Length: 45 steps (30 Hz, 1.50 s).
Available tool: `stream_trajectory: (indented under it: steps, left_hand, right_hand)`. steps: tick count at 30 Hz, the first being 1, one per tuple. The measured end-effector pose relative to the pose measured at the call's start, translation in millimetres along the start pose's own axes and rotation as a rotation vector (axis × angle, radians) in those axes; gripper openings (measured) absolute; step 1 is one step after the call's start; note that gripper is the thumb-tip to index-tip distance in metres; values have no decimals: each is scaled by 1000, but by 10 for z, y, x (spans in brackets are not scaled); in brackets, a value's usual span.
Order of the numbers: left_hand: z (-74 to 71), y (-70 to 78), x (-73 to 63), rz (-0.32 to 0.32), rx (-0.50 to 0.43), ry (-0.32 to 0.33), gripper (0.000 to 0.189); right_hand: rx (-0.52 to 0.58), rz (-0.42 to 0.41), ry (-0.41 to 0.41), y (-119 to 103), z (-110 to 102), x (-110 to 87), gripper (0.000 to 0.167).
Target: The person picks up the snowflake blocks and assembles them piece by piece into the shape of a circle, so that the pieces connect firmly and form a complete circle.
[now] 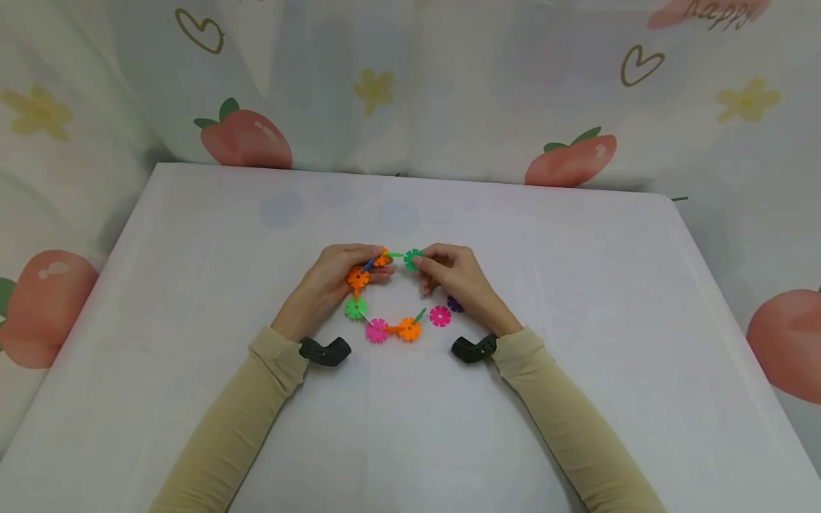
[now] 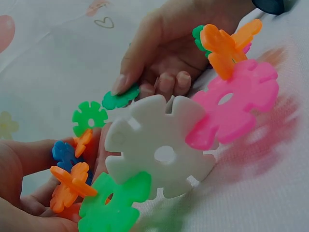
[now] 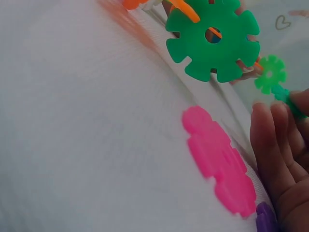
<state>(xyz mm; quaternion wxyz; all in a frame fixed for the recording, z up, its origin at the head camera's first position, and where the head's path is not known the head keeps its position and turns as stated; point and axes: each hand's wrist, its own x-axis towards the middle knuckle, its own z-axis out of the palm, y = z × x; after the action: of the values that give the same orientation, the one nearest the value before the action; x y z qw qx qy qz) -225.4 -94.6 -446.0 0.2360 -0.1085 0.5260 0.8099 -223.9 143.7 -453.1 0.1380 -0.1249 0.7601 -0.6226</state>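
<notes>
My left hand holds a curved chain of interlocked notched plastic discs near its far end, gripping it around an orange disc and a blue disc. The chain bends round toward me through a light green disc, a white disc, a pink disc and an orange disc, ending in a dark green disc. My right hand pinches another dark green disc between thumb and fingers. That disc's edge meets the upright light green disc at the chain's far end.
A loose pink disc lies flat on the white-covered table, with a purple disc partly hidden under my right hand. Black wrist devices sit at both cuffs. A fruit-print curtain hangs behind the table.
</notes>
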Motion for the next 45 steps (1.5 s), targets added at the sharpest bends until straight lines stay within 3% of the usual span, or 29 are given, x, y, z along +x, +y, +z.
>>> stream_trajectory:
  steps: [11, 18, 25, 36, 41, 45]
  left_hand:
    - [15, -1, -10, 18, 24, 9, 34]
    - [42, 4, -23, 24, 107, 44, 31]
    - [92, -15, -40, 67, 102, 59, 30]
    - [166, -24, -35, 61, 110, 77, 30]
    - [116, -30, -46, 62, 154, 42, 29]
    - [11, -15, -75, 55, 265, -35, 32]
  right_hand:
    - [8, 13, -10, -40, 12, 20, 23]
    - [-13, 30, -21, -81, 21, 47, 25]
    - [-41, 14, -15, -99, 16, 57, 26]
    - [-73, 6, -13, -95, 15, 41, 26]
    - [-97, 20, 3, -85, 13, 58, 26]
    - [-30, 85, 31, -79, -62, 39, 28]
